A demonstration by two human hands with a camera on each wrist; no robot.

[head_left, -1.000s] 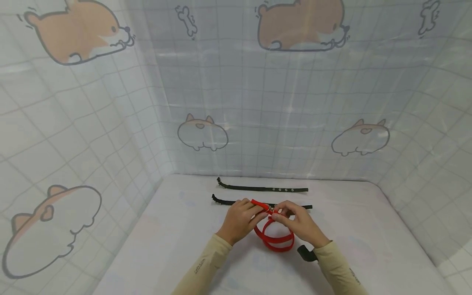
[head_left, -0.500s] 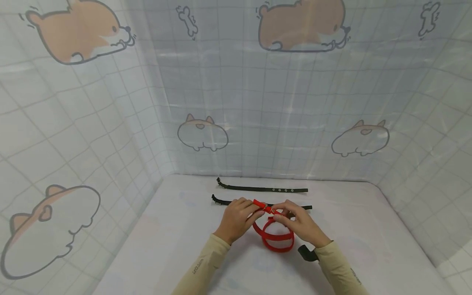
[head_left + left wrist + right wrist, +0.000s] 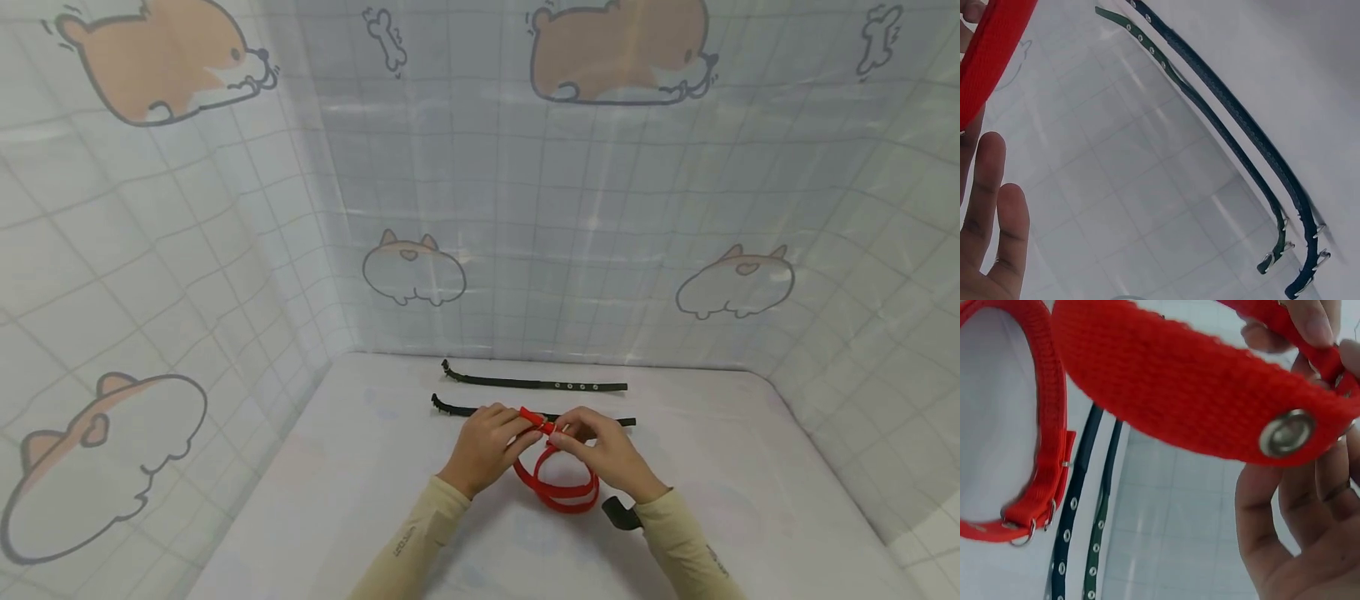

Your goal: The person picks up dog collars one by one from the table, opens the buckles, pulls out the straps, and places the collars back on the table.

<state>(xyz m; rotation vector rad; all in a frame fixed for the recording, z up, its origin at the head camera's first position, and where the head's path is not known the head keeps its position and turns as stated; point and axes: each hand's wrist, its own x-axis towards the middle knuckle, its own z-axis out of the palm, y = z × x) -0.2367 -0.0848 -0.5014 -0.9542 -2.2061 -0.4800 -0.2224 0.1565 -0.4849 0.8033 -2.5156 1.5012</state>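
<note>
A red woven dog collar (image 3: 1179,381) with a metal eyelet is held up and bent round between both hands. My left hand (image 3: 483,450) grips its upper end (image 3: 531,416), with thumb and fingers close to the metal fittings. From the other side, my right hand (image 3: 611,456) pinches the strap near the same spot. In the right wrist view the strap crosses close to the camera, and the fingertips of both hands meet at the right edge. A second red collar (image 3: 1050,394), buckled into a loop with a D-ring, lies on the table below.
Two dark collars lie stretched out behind the hands: a black one (image 3: 1235,109) and a dark green one (image 3: 1210,119), both with eyelets and buckles. A dark object (image 3: 621,513) shows beside the right sleeve. Patterned sheeting (image 3: 562,192) rises behind the table (image 3: 322,500).
The hands stay together at the collar's fittings, with small finger shifts there. The held strap hangs slightly lower over the lying loop than half a second ago.
</note>
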